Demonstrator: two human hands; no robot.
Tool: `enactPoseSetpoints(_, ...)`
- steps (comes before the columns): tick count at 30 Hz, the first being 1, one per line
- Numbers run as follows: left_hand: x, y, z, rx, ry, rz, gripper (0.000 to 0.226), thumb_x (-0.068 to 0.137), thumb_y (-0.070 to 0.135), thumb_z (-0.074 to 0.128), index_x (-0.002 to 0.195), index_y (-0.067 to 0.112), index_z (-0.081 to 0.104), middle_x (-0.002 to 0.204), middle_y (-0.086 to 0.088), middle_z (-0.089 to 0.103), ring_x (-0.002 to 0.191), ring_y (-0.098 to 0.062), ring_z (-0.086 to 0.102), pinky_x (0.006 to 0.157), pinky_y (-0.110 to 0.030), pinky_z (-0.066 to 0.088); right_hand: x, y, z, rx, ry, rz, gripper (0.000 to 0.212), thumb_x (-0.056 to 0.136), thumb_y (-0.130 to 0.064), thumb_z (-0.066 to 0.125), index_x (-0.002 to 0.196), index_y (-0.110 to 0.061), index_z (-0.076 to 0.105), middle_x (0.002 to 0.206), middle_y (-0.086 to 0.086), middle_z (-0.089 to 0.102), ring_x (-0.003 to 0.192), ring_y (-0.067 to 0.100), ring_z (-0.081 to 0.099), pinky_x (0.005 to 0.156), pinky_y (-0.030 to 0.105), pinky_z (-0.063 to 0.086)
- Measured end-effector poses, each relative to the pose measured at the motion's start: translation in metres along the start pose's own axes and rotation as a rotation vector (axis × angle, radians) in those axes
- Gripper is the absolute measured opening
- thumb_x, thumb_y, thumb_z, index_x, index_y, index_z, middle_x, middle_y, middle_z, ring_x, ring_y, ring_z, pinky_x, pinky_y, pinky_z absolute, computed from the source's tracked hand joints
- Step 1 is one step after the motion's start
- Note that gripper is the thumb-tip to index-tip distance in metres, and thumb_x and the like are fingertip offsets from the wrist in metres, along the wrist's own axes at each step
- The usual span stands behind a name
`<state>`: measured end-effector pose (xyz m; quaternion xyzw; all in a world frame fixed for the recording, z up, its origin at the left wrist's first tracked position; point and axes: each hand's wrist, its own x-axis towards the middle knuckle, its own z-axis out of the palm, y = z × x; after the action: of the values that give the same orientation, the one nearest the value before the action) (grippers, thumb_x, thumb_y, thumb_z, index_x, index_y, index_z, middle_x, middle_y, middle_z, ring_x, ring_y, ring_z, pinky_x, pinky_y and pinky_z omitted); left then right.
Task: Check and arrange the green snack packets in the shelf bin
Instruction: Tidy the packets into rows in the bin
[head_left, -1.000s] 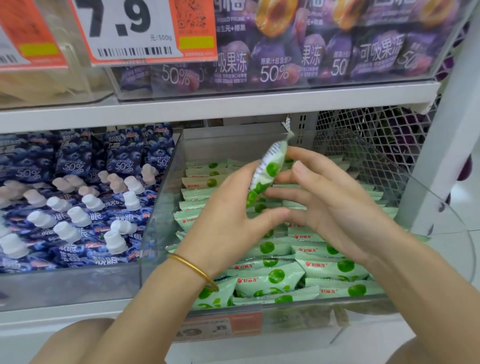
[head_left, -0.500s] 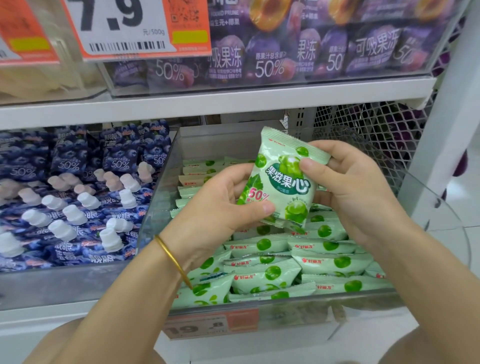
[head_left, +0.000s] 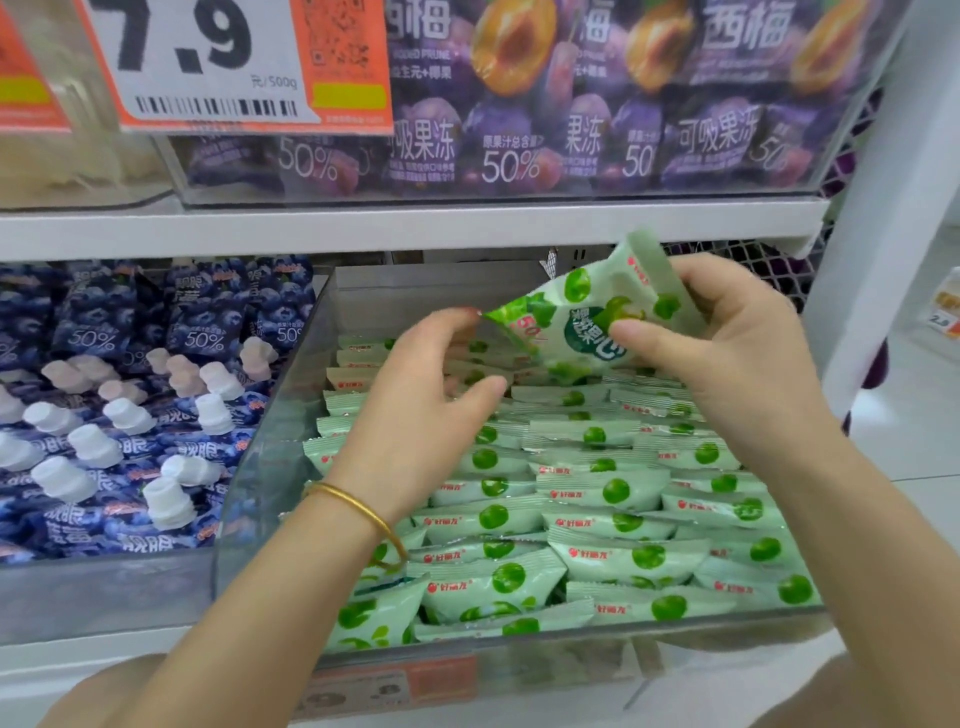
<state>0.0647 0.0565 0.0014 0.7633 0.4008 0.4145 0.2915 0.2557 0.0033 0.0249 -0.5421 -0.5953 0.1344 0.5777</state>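
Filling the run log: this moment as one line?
right hand: pinches green packet, tilted, above bin | left hand: at packet's lower corner, contact unclear | stacked packets: lying in bin

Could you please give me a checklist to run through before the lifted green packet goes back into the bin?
1. Grip on the lifted green plastic snack packet: ok; the right hand pinches it, thumb in front, fingers behind.
2. Packet's printed face in view: ok, though tilted.
3. Free left hand: ok; thumb off the packet, fingertip contact at its corner cannot tell.
4. Gap in the clear plastic shelf bin: cannot tell; hands hide the back.
5. Tidy rows of green packets: not ok; front-left ones lie askew.
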Motion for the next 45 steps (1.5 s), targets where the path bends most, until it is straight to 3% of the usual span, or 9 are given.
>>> enactPoseSetpoints(2, 0.003, -0.004, 0.002, 0.243, -0.073, 0.015, 0.047, 0.088, 0.022, 0.059, 0.133, 0.02, 0.045, 0.133, 0.005, 0.045, 0.124, -0.007, 0.041, 0.1, -0.011, 0.024, 0.003, 0.005, 0.0, -0.124, 0.029, -0.028, 0.033, 0.076, -0.008, 0.075, 0.082, -0.038, 0.061, 0.078, -0.023, 0.065, 0.076, -0.004, 0.059, 0.071, 0.013, 0.047)
enactPoseSetpoints(5, 0.004, -0.008, 0.009, 0.436, -0.226, 0.026, 0.043, 0.091, 0.028, 0.055, 0.132, 0.023, 0.046, 0.138, 0.001, 0.04, 0.131, -0.015, 0.031, 0.103, -0.017, 0.02, 0.011, 0.016, 0.006, -0.266, 0.034, -0.005, 0.023, 0.076, -0.012, 0.075, 0.089, -0.028, 0.063, 0.078, -0.021, 0.059, 0.072, -0.01, 0.054, 0.064, 0.004, 0.038)
enactPoseSetpoints(9, 0.006, -0.01, 0.011, 0.539, -0.294, 0.024, 0.046, 0.092, 0.032, 0.052, 0.137, 0.025, 0.041, 0.146, 0.0, 0.031, 0.136, -0.018, 0.021, 0.107, -0.023, 0.017, 0.022, 0.028, 0.015, -0.356, -0.047, 0.082, 0.035, 0.078, -0.014, 0.075, 0.111, -0.013, 0.066, 0.096, -0.006, 0.063, 0.085, 0.008, 0.058, 0.073, 0.016, 0.043)
enactPoseSetpoints(12, 0.007, -0.013, 0.011, 0.593, -0.318, 0.005, 0.048, 0.093, 0.035, 0.049, 0.139, 0.026, 0.038, 0.146, 0.0, 0.031, 0.136, -0.018, 0.02, 0.108, -0.025, 0.018, 0.029, 0.03, 0.015, -0.522, -0.175, 0.093, 0.032, 0.08, -0.015, 0.073, 0.112, -0.013, 0.066, 0.101, 0.001, 0.066, 0.089, 0.012, 0.056, 0.069, 0.017, 0.037)
enactPoseSetpoints(16, 0.007, -0.015, 0.011, 0.597, -0.332, -0.011, 0.049, 0.093, 0.037, 0.048, 0.14, 0.025, 0.037, 0.143, 0.0, 0.035, 0.135, -0.019, 0.023, 0.11, -0.029, 0.021, 0.041, 0.023, 0.019, -0.707, -0.305, 0.086, 0.032, 0.083, -0.015, 0.07, 0.114, -0.014, 0.066, 0.11, 0.009, 0.067, 0.097, 0.024, 0.059, 0.083, 0.032, 0.048)
enactPoseSetpoints(22, 0.007, -0.019, 0.01, 0.584, -0.32, 0.003, 0.049, 0.093, 0.037, 0.049, 0.138, 0.022, 0.04, 0.14, 0.0, 0.038, 0.133, -0.019, 0.026, 0.108, -0.028, 0.022, 0.063, 0.006, 0.033, -0.99, -0.599, 0.102, 0.043, 0.087, -0.018, 0.066, 0.13, -0.02, 0.056, 0.13, 0.005, 0.056, 0.115, 0.023, 0.053, 0.087, 0.024, 0.041)
enactPoseSetpoints(28, 0.006, -0.021, 0.009, 0.578, -0.314, 0.02, 0.047, 0.093, 0.036, 0.049, 0.137, 0.022, 0.042, 0.14, 0.0, 0.038, 0.132, -0.019, 0.027, 0.107, -0.026, 0.022, 0.054, 0.022, 0.046, -1.012, -0.645, 0.099, 0.042, 0.085, -0.019, 0.069, 0.125, -0.019, 0.059, 0.127, 0.005, 0.058, 0.112, 0.025, 0.055, 0.092, 0.033, 0.048)
enactPoseSetpoints(33, 0.006, -0.02, 0.009, 0.58, -0.309, 0.012, 0.048, 0.093, 0.036, 0.05, 0.137, 0.022, 0.041, 0.138, -0.001, 0.039, 0.131, -0.02, 0.028, 0.106, -0.026, 0.023, 0.057, 0.023, 0.045, -1.018, -0.526, 0.01, 0.031, 0.084, -0.03, 0.068, 0.115, -0.025, 0.064, 0.115, 0.001, 0.064, 0.104, 0.024, 0.059, 0.087, 0.037, 0.051)
enactPoseSetpoints(45, 0.005, -0.018, 0.01, 0.589, -0.316, -0.02, 0.047, 0.092, 0.036, 0.05, 0.137, 0.022, 0.042, 0.14, -0.002, 0.037, 0.132, -0.021, 0.026, 0.108, -0.029, 0.023, 0.067, 0.028, 0.065, -1.054, -0.732, 0.065, 0.034, 0.088, -0.026, 0.065, 0.121, -0.018, 0.062, 0.12, 0.004, 0.063, 0.104, 0.025, 0.059, 0.083, 0.029, 0.047)
